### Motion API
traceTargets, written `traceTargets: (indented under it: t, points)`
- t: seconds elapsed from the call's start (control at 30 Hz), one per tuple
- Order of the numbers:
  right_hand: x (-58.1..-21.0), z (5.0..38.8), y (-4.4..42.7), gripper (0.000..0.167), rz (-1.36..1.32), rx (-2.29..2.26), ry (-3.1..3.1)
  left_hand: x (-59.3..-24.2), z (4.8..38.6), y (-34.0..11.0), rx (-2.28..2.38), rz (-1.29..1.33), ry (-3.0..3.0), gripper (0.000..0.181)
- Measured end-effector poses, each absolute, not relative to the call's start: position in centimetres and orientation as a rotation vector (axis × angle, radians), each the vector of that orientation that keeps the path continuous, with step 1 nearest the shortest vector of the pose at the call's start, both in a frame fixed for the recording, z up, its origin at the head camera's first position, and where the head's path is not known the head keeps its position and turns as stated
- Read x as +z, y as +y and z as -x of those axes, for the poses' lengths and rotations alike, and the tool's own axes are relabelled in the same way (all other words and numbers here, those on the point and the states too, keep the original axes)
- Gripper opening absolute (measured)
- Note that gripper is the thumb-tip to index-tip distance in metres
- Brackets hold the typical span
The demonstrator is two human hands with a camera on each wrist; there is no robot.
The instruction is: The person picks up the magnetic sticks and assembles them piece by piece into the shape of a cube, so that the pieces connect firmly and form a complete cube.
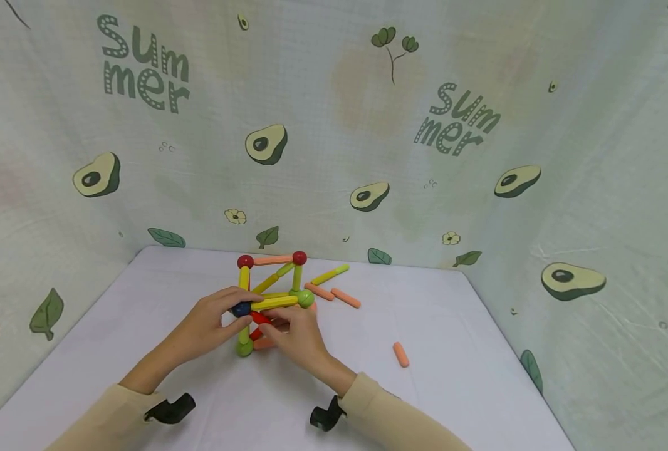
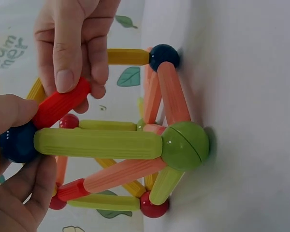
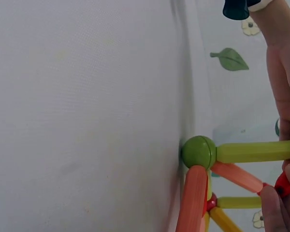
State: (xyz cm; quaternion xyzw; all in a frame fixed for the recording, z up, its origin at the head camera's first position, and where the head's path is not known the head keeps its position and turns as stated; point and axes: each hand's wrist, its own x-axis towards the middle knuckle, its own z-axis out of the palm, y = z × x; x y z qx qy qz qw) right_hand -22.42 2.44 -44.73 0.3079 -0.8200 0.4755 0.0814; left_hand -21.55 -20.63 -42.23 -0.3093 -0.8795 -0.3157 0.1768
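Observation:
A frame of coloured rods and balls stands on the table. My left hand [image 1: 215,318] grips the dark blue ball [image 2: 20,142] at its near upper left corner. My right hand [image 1: 299,338] pinches a red rod [image 2: 62,104] between thumb and fingers; one end of the rod meets the blue ball. From that ball a light green rod [image 2: 99,143] runs down to a green ball [image 2: 185,146] on the table. A yellow rod [image 1: 274,302] joins the blue ball to another green ball [image 1: 306,298]. In the right wrist view, the right fingertips partly cover the red rod [image 3: 283,184].
Behind and right of the frame lie a yellow rod with a light green one [image 1: 330,275] and two orange rods [image 1: 346,298]. Another orange rod [image 1: 400,354] lies farther right on the white table [image 1: 452,388]. A printed cloth [image 1: 334,113] hangs behind.

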Motion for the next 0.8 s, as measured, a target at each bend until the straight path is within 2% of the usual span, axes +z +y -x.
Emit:
traceTargets:
  t: [0.47,0.8]
  points:
    - [-44.7,22.5,3.6,0.024,-0.943,1.413,-2.485,-42.6,21.6,-19.9,-0.953,0.794,-2.485,0.047]
    - [-44.3,23.0,9.5,0.016,-1.067,1.253,-2.591,-42.5,21.5,-19.7,-0.948,0.739,-2.553,0.046]
